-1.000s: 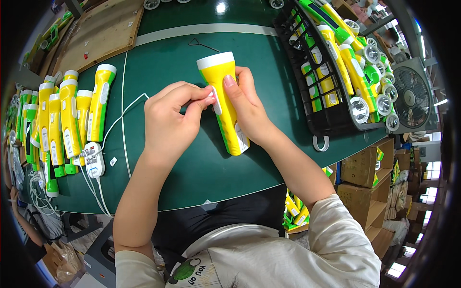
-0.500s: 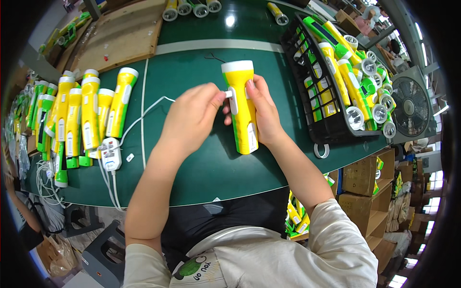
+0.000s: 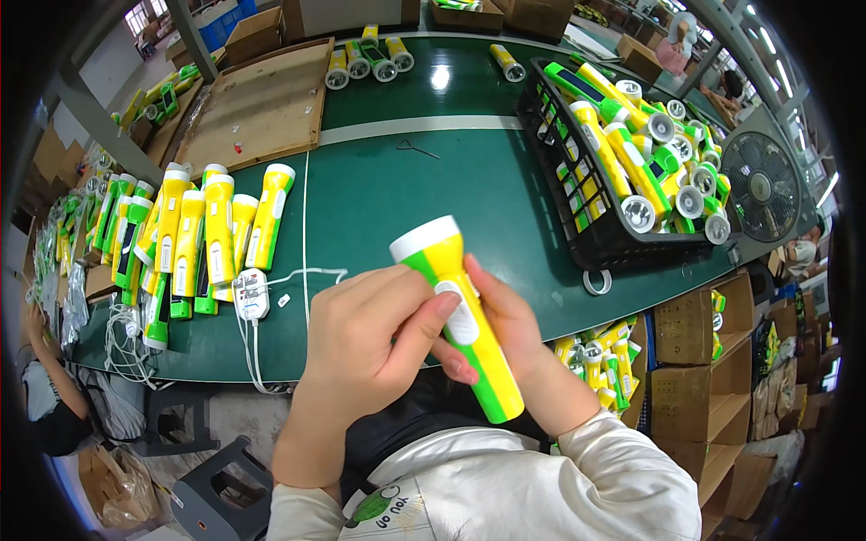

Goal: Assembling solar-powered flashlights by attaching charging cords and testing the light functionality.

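A yellow and green flashlight (image 3: 492, 347) with a white head tilts over the table's near edge, its head toward the upper left. My right hand (image 3: 507, 311) wraps its far side, thumb along the body. My left hand (image 3: 374, 329) is closed, with the thumb tip beside the white switch panel (image 3: 458, 316); what its fingers pinch is hidden. A white cable (image 3: 311, 271) runs from a white power strip (image 3: 252, 296) and passes out of sight behind my left hand.
Many flashlights (image 3: 218, 230) stand clustered at the left. A black crate (image 3: 586, 243) full of flashlights is at the right, with a white ring (image 3: 596, 282) beside it. A bent wire (image 3: 418, 149), wooden board (image 3: 257, 104), fan (image 3: 762, 185) and cardboard boxes (image 3: 681, 329) surround the workspace.
The flashlight has come down nearer my body and turned, tilting left and showing more green. Both hands moved with it. The white plug pinched at its side earlier is no longer visible.
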A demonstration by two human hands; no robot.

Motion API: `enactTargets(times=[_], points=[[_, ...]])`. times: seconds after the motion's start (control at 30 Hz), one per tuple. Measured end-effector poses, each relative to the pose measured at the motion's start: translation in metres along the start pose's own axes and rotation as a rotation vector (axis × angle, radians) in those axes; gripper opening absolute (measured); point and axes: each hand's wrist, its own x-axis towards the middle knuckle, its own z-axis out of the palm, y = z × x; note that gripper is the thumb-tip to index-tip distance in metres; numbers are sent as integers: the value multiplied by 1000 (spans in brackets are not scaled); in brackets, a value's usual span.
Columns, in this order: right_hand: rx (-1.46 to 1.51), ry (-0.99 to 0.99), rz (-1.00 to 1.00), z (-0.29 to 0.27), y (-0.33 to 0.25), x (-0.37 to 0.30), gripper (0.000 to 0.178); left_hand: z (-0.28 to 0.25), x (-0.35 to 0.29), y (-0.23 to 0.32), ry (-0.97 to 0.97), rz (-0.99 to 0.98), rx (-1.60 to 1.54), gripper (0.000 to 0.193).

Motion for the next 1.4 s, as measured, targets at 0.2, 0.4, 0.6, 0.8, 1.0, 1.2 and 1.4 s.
enactTargets(times=[0.2, 0.4, 0.6, 0.8, 1.0, 1.2, 1.4], points=[[106, 147, -68, -7, 27, -6, 48, 2, -24, -4, 14, -131, -32, 13], [290, 9, -88, -30, 35, -19, 46, 16, -43, -12, 499, 167, 196, 5], [-62, 146, -305, -25, 41, -21, 38, 50, -73, -11, 429, -122, -110, 10], [-393, 269, -460, -41, 50, -12, 33, 70, -67, -19, 470, -545, -749, 4], [-664, 469, -510, -48, 52, -8, 37, 77, -71, -48, 433, -655, -720, 4], [-667, 520, -492, -48, 54, -3, 38, 77, -75, -60, 430, -711, -881, 10], [-609, 507, -484, -47, 58, 3, 38, 76, -80, -62, 526, -606, -828, 12]])
